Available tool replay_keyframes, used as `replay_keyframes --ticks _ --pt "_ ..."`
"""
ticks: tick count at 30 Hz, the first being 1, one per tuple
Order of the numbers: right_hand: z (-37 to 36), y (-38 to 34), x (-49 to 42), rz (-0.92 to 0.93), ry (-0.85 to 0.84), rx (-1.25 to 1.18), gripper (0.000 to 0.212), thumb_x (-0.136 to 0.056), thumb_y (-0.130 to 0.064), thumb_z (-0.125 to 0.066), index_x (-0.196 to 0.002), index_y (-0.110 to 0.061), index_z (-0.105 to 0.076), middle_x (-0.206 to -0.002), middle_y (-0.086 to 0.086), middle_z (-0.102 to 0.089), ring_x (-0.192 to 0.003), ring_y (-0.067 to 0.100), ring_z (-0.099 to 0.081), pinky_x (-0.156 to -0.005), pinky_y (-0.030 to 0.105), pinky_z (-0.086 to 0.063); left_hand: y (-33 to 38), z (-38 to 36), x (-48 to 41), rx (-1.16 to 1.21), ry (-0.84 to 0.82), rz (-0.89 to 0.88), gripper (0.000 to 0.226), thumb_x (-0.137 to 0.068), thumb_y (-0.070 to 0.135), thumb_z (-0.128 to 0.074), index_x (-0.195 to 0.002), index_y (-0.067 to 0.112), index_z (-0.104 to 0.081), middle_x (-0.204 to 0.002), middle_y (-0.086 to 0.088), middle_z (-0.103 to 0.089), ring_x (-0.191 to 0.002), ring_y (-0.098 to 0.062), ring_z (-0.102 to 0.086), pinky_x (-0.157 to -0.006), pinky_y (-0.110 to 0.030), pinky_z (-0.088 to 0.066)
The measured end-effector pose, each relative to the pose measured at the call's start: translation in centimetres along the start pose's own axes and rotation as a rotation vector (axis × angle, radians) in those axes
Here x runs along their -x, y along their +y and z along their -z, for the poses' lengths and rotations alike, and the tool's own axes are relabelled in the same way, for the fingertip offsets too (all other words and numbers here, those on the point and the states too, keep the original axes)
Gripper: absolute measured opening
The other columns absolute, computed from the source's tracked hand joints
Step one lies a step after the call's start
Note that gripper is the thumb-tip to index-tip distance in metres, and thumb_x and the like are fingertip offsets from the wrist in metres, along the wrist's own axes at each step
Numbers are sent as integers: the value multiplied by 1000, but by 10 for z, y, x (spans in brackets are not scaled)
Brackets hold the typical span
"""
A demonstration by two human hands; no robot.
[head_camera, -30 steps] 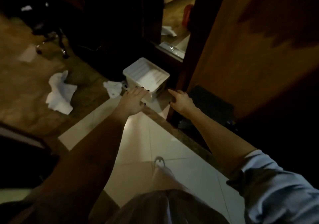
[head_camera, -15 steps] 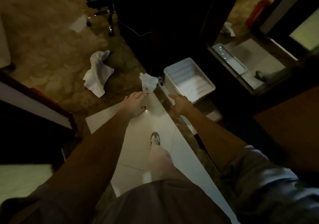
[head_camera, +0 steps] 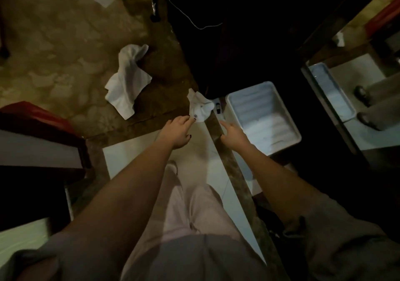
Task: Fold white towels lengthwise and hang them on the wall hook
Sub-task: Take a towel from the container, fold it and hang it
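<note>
Left hand [head_camera: 176, 132], grip wide, fingertips at the near edge of small crumpled towel [head_camera: 200, 107] just left of white bin [head_camera: 263, 114]. Right hand [head_camera: 233, 133], grip wide and empty, beside bin's near-left corner. Larger towel [head_camera: 126, 81] well left of bin, on open carpet [head_camera: 65, 42].

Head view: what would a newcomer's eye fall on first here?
Two bare arms stretch forward in mid-frame: the left hand reaches for a small crumpled white cloth, and the right hand hovers open beside a white plastic bin. A larger white towel lies rumpled on the brown carpet, upper left.
</note>
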State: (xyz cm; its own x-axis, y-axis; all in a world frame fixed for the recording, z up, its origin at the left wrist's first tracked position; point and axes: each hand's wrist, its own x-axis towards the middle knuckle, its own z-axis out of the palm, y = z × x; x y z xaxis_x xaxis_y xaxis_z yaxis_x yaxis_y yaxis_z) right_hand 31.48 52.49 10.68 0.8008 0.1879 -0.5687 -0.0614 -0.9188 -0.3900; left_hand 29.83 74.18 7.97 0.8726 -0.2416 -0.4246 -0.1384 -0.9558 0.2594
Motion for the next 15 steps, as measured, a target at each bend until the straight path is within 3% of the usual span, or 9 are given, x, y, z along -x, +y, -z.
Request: replay_keyframes --ticks 6,12,15 --pt "-66 60 -156 -63 10 -2 60 -95 -12 -48 -152 -18 -30 -148 21 -38 -128 39 -45 -104 46 -41 -43 -95 -147 6 -1 -39 61 -97 28 -48 -151 23 -19 -156 -5 -22 -142 -27 -22 -112 -50 -27" --pt "-171 125 -324 -117 38 121 51 -99 -18 -44 -149 -20 -35 -135 21 -47 -119 39 -49 -100 43 -44 -100 -236 -285 114 18 39 57 -95 26 -49 -148 22 -27 -146 -11 -34 -131 -34 -35 -94 -48 -41" --pt "-220 154 -394 -42 108 138 51 -100 -14 -39 -149 -25 -35 -126 22 -51 -112 39 -51 -92 41 -44 -128 -303 -344 174 84 79 55 -94 22 -52 -145 18 -32 -140 -12 -39 -127 -34 -37 -90 -46 -43"
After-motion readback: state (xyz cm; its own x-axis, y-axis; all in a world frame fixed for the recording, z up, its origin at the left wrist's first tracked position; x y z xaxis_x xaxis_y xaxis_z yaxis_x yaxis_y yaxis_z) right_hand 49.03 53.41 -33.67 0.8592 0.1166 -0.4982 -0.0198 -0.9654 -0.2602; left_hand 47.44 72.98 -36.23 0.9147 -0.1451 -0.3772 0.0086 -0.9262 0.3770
